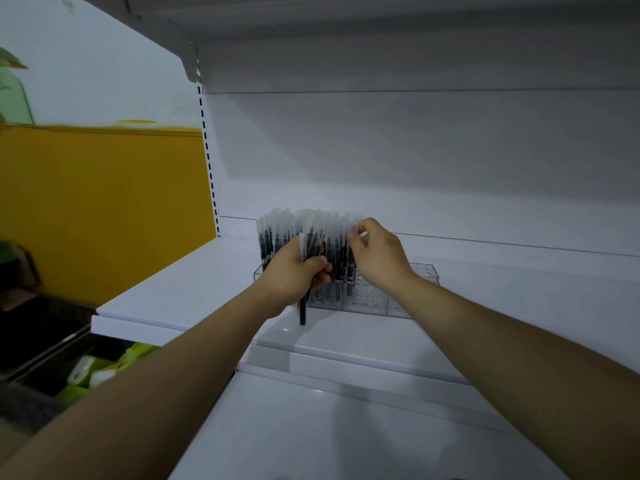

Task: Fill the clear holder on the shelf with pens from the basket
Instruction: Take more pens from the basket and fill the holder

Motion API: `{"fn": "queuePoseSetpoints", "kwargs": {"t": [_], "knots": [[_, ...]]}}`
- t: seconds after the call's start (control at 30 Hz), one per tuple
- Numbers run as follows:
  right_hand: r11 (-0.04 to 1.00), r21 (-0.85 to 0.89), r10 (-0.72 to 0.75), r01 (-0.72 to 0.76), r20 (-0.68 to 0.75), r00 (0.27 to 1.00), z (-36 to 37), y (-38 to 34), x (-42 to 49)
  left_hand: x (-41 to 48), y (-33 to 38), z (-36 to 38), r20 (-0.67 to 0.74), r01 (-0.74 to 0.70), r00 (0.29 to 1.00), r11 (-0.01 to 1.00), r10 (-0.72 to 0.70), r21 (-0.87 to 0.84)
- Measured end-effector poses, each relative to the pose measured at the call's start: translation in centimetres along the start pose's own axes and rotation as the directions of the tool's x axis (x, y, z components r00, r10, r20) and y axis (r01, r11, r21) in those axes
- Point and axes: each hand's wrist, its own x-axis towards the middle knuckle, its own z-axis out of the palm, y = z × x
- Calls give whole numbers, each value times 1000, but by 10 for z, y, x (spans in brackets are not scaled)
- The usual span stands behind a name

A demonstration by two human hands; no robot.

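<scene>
White metal shelf [173, 289] under dim light, grey back panel [415, 150] behind, yellow wall panel [104, 209] well left of the clear holder [398, 299]. Holder toward the shelf's rear: left part packed with upright capped pens [277, 233], right part with empty holes. Left hand [294, 271] curled round a bundle of pens [302, 311] just in front of the holder, likely as ready stock. Right hand [377, 256] above the holder's middle, pinching one pen cap [356, 231], probably steering it into the next free hole.
</scene>
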Motion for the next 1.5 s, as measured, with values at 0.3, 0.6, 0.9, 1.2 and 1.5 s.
{"fn": "queuePoseSetpoints", "kwargs": {"t": [0.3, 0.6, 0.9, 1.2, 1.5], "knots": [[990, 99, -96, 103, -74, 993, -15, -19, -9, -2, 7, 5, 49, -23, 999, 1000, 23, -6], [963, 268, 2, 14, -61, 998, -22, -22, -14, -5, 9, 10, 16, -15, 1000, 1000, 15, -12], [963, 267, -7, 46, -144, 990, -33, -16, -7, -6, 2, 4, -2, 51, 999, 998, -51, -32], [989, 112, -90, 93, -30, 995, -13, -12, -19, -6, 6, 7, 10, 24, 1000, 999, -24, -21], [1000, 14, -5, 5, -1, 1000, -12, -11, -9, -6, 5, 6, 25, 28, 999, 999, -27, -38]]}}
